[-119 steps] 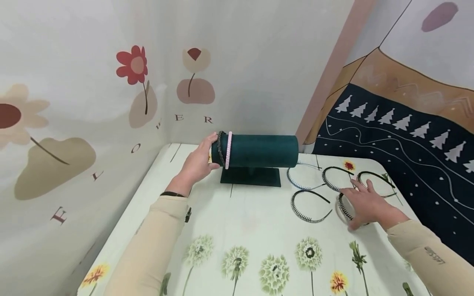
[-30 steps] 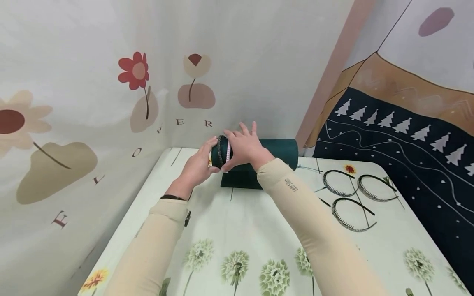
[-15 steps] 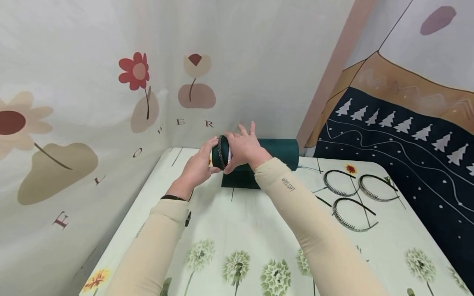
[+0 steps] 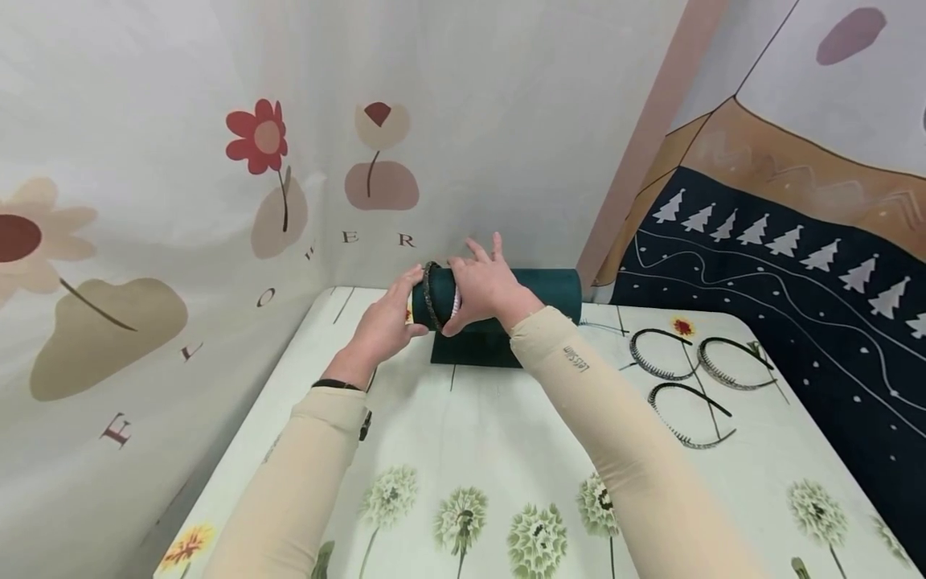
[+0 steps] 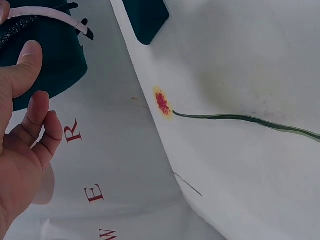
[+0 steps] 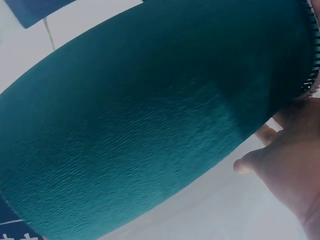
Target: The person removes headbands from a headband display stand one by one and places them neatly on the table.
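Note:
A dark green velvet display roll (image 4: 550, 293) stands on its base (image 4: 470, 350) at the back of the table. My left hand (image 4: 387, 322) grips the roll's left end, thumb on the velvet (image 5: 22, 65). A black glittery headband (image 4: 428, 293) and a pink headband (image 4: 455, 302) sit around that end. My right hand (image 4: 486, 285) wraps over the roll beside them, fingers on top and thumb below. It holds a toothed headband (image 6: 314, 45) against the roll (image 6: 150, 115); most of that band is hidden under the palm.
Three dark toothed headbands (image 4: 658, 354) (image 4: 731, 363) (image 4: 687, 416) lie on the flowered tablecloth (image 4: 492, 450) to the right. Another band peeks out behind my right forearm. Printed wall hangings close the table in at the left, back and right.
Four seconds ago my right hand lay on the headbands on the table; it has since moved to the roll, and one band has left the table. My left hand stayed put.

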`<state>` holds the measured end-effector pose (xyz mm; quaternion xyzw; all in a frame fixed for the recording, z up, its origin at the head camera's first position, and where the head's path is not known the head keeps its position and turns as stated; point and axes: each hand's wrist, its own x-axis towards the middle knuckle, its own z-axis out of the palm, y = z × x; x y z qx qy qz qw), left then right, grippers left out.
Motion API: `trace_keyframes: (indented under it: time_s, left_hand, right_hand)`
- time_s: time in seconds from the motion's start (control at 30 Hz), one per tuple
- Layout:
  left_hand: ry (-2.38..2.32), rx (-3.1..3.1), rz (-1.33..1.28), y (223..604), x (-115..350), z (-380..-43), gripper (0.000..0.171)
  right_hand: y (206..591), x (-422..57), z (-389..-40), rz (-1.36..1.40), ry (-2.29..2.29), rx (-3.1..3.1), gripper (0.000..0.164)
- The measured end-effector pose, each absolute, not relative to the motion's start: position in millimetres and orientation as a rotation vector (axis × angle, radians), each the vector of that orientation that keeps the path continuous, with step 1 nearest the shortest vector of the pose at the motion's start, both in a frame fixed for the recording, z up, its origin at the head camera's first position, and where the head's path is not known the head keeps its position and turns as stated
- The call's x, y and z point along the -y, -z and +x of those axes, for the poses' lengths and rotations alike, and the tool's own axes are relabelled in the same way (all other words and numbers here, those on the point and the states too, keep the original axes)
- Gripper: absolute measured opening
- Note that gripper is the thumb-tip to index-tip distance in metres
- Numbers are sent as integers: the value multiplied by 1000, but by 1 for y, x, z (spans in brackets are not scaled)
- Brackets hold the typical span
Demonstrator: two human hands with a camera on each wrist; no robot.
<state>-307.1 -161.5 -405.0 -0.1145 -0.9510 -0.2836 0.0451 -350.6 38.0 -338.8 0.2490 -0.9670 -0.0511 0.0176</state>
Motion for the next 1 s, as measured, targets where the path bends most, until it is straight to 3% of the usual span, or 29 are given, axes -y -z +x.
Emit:
trace_keyframes:
  time_s: [0.5, 0.73, 1.0]
  left_hand:
    - [886, 2885, -358, 403, 161, -306, 108]
    - [842, 2873, -363, 403, 162, -307, 119]
    - [691, 2885, -456, 401, 164, -308, 109]
  right_hand:
    - [336, -65, -351, 811, 109, 2998, 130]
    - [338, -68, -351, 806, 87, 3000, 130]
    - [338, -74, -350, 799, 57, 3017, 130]
